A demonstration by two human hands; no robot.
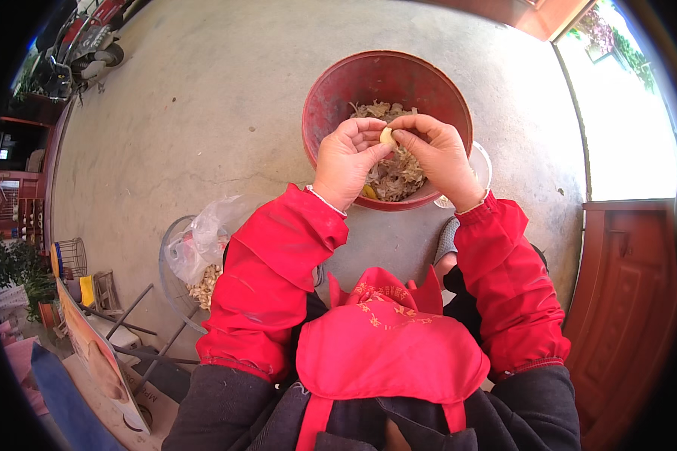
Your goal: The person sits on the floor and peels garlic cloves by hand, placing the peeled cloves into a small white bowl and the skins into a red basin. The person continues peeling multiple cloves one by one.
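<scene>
A pale garlic clove (387, 136) is pinched between my two hands, above a large red plastic bucket (330, 93). My left hand (350, 155) grips it from the left with thumb and fingers. From the right, the thumb and forefinger of my right hand (437, 152) meet on its other side. Papery garlic skins (398, 177) fill the bucket's bottom, along with a small yellow piece (369, 192). Behind my right wrist stands a white plastic container (481, 163), partly hidden.
Left of my left sleeve, a glass-topped stand (172, 276) bears unpeeled garlic cloves (206, 286) and a clear plastic bag (200, 248). A red door (626, 304) is at the right. A motorcycle (87, 53) is parked far left; cardboard (99, 366) leans lower left.
</scene>
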